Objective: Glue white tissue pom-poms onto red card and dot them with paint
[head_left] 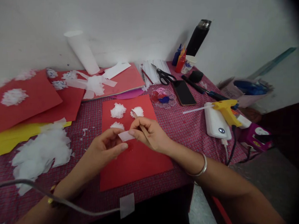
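Right hand (146,133), mine: pinches small white paper square (125,136), unplaced, and slim brown stick (145,130); three fluffy white paper tufts (118,110), seemingly finished, sit on rectangular red sheet (135,168).

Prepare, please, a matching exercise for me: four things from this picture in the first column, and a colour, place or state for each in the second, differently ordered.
Column 1
1. Hot glue gun
2. Scissors
3. Small paper piece
4. Smartphone

Column 2
A. Held by the right hand
B. Lying with a dark screen
C. Yellow body
D. Black handles

Pairs: 1-C, 2-D, 3-A, 4-B
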A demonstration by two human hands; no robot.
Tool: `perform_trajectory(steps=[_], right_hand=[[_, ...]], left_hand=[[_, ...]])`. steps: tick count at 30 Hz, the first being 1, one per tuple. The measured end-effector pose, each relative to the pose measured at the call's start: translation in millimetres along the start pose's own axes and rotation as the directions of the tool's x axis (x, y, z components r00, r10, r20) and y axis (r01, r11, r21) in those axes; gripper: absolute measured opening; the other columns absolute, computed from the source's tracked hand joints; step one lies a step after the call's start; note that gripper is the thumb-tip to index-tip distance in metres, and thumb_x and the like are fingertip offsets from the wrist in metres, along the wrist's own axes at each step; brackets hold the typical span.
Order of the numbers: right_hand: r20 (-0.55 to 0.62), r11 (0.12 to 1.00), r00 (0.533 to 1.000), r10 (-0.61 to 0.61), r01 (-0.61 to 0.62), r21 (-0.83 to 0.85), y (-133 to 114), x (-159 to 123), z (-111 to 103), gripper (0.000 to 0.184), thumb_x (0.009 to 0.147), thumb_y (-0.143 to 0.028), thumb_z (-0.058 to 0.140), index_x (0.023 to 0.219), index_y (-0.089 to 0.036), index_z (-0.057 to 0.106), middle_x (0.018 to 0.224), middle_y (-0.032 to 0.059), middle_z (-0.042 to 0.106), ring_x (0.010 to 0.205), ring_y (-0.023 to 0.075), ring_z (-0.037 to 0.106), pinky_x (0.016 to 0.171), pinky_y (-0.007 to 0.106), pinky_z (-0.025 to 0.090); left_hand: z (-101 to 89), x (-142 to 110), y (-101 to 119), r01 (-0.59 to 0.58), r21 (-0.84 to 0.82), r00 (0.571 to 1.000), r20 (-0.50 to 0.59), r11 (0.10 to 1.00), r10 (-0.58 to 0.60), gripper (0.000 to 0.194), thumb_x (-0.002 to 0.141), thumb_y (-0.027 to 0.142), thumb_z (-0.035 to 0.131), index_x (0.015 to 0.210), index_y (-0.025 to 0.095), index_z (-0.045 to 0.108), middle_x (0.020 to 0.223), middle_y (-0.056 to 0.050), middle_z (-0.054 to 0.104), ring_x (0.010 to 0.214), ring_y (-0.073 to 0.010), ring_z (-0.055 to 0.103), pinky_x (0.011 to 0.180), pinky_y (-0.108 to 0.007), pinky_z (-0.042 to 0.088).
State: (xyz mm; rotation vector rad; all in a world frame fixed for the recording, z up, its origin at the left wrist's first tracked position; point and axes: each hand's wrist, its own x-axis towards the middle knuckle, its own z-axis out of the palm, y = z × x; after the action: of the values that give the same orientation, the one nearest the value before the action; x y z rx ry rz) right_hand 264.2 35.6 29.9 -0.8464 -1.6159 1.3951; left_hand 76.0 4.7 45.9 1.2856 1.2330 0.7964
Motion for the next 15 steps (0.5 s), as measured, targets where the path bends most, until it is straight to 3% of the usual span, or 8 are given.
perform_trajectory(steps=[3, 7, 10, 15], right_hand=[[0.024, 1.000, 1.000, -0.016, 0.016, -0.014, -1.0, -2.9, 1.1, 0.027, 0.089, -0.047, 0.064, 0.088, -0.020, 0.058, 0.068, -0.0035, 0.050, 0.061, 0.0111, 0.043, 0.056, 0.026, 0.038], [-0.055, 0.997, 0.995, -0.081, 0.080, -0.016, -9.0, -8.0, -7.9, 0.043, 0.102, -0.051, 0.040, 0.125, -0.021, 0.061, 0.081, 0.0014, 0.058, 0.068, 0.0130, 0.053, 0.062, 0.028, 0.045], [-0.045, 0.991, 0.991, -0.122, 0.125, 0.050, -12.8, -11.4, -13.0, 0.050, 0.103, -0.053, 0.033, 0.117, -0.020, 0.068, 0.083, 0.0039, 0.061, 0.069, 0.0138, 0.055, 0.061, 0.028, 0.046], [0.078, 0.981, 0.981, -0.179, 0.184, -0.055, -13.8, -14.0, -8.7, 0.034, 0.103, -0.040, 0.045, 0.103, -0.019, 0.072, 0.079, 0.0020, 0.064, 0.068, 0.0109, 0.058, 0.063, 0.024, 0.046]], left_hand=[[3.0, 2.1, 0.0, -0.012, -0.222, 0.996, -0.094, 0.975, -0.009, 0.015, 0.070, 0.029, 0.076, 0.074, 0.020, 0.065, 0.063, 0.003, 0.062, 0.052, -0.0080, 0.049, 0.050, -0.019, 0.039], [-0.1, 4.5, -4.2, 0.038, -0.422, 0.984, -0.141, 0.906, -0.107, 0.021, 0.066, 0.027, 0.081, 0.069, 0.018, 0.062, 0.060, 0.002, 0.065, 0.051, -0.0075, 0.054, 0.050, -0.018, 0.042], [-2.9, 6.7, -5.1, 0.065, -0.525, 0.969, -0.170, 0.849, -0.179, 0.024, 0.062, 0.025, 0.086, 0.076, 0.017, 0.068, 0.065, 0.001, 0.069, 0.053, -0.0071, 0.058, 0.051, -0.016, 0.046], [-3.3, 7.0, -3.8, 0.037, -0.552, 0.978, -0.152, 0.833, -0.144, 0.019, 0.063, 0.022, 0.087, 0.077, 0.015, 0.076, 0.072, -0.002, 0.073, 0.061, -0.0073, 0.062, 0.058, -0.016, 0.050]])
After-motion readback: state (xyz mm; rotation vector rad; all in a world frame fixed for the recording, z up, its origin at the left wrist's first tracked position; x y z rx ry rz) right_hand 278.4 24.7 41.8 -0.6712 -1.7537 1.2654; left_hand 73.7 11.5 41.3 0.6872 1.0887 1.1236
